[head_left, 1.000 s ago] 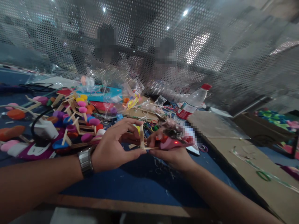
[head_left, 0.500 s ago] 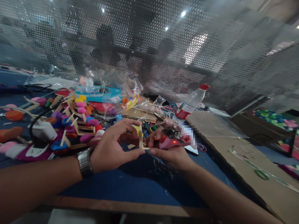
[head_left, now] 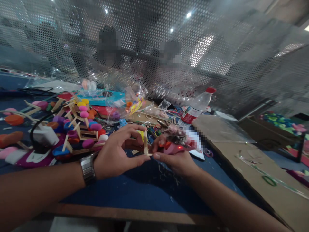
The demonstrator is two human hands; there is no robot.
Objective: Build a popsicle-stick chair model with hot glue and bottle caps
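My left hand (head_left: 118,151), with a metal watch on its wrist, is closed in a pinch on a small frame of wooden sticks (head_left: 145,143) held upright over the blue table (head_left: 135,190). My right hand (head_left: 177,161) grips a pink glue gun (head_left: 175,146) with a red light, its nozzle close against the stick frame. The two hands nearly touch at the sticks.
A heap of stick frames with coloured caps (head_left: 79,124) lies at the left beside a white charger (head_left: 44,135). Plastic bags (head_left: 130,101) and a water bottle (head_left: 196,106) lie behind. A cardboard sheet (head_left: 241,151) covers the right. People sit beyond the perforated screen (head_left: 154,48).
Both hands have stayed almost in place; the glue gun has shifted slightly left, closer to the sticks.
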